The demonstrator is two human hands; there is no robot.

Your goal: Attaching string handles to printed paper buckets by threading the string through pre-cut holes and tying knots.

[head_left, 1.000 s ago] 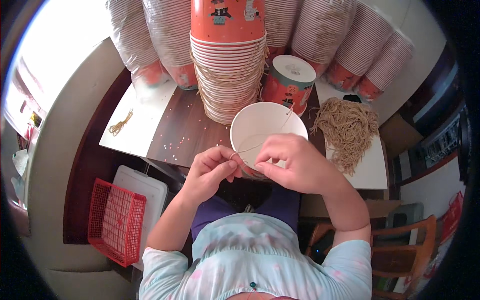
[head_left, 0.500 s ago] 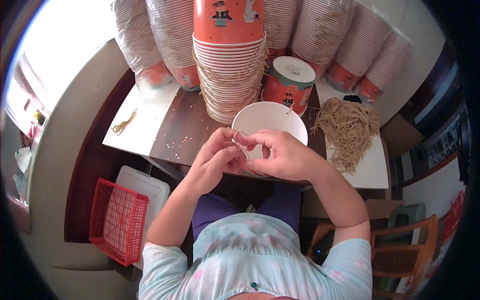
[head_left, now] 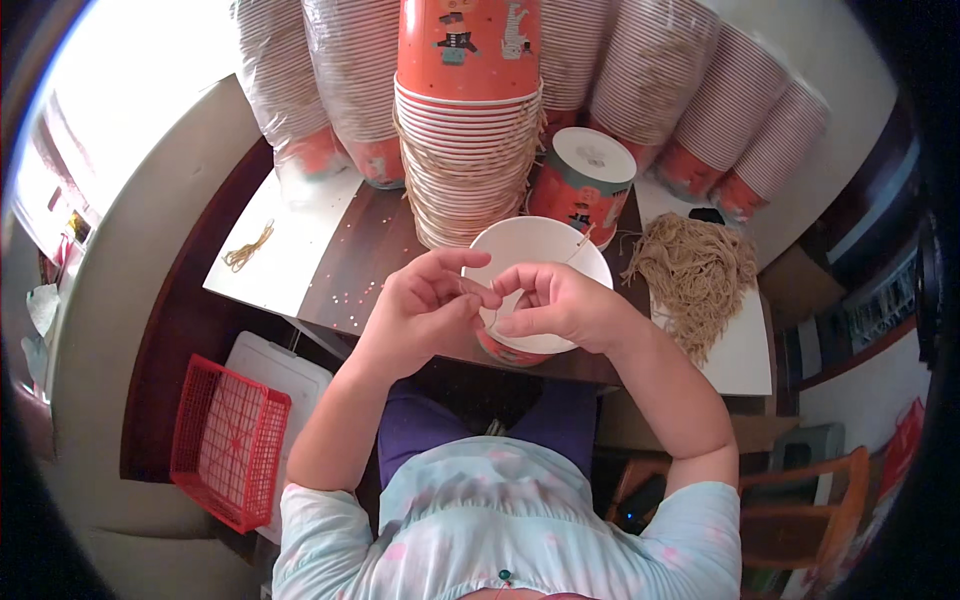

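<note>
In front of me stands an orange paper bucket, its white inside facing up. Both my hands meet over its near left rim. A thin tan cord runs between my fingers there. My left hand pinches the cord between thumb and fingers, its index finger raised. My right hand has thumb and index finger curled round towards the left, closed on the cord as well. A cord end pokes through the bucket's far right wall. The fingers hide part of the cord.
Behind the bucket rises a tall stack of nested buckets hung with cords. An upside-down bucket stands beside it. A heap of tan cords lies at the right, a few cords at the left. Below left is a red basket.
My left hand has shifted slightly left and down, and its index finger has lifted. The cord loop between my fingers has changed shape. The whole view has tilted slightly.
</note>
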